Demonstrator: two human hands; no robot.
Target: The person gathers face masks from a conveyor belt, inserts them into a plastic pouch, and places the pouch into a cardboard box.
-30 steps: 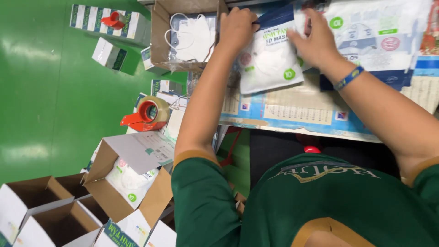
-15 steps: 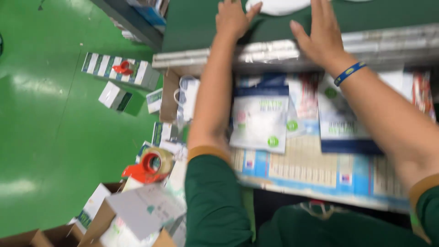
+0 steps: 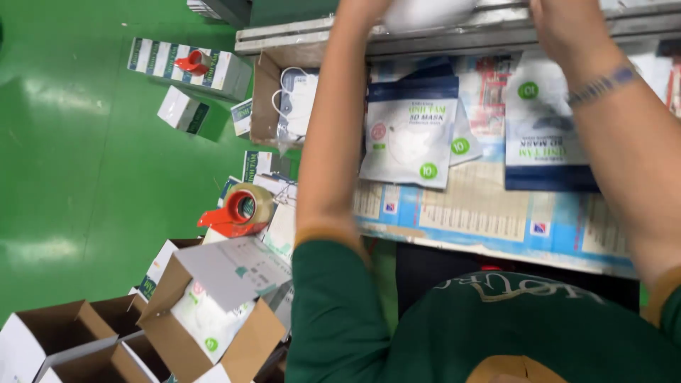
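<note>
Both my arms reach up over a metal rail [image 3: 461, 32] at the far edge of the bench. My left hand [image 3: 362, 8] is at the top edge, against a blurred white bundle [image 3: 425, 10] that it seems to grip. The fingers of my right hand [image 3: 560, 25] are cut off by the frame; a blue band [image 3: 603, 84] is on that wrist. Below the hands, a white and dark blue mask pouch [image 3: 411, 131] lies flat on the bench between my arms. A second pouch [image 3: 546, 135] lies under my right forearm.
A cardboard box of loose white masks [image 3: 294, 103] sits left of my left arm. A red tape dispenser [image 3: 237, 209] lies at the bench's left end. Open cartons [image 3: 213, 312] stand lower left. Small striped boxes [image 3: 184, 64] rest on the green floor.
Both hands have left the mask pouch on the bench and reached up past the metal rail to a white bundle. The view has tilted with them.
</note>
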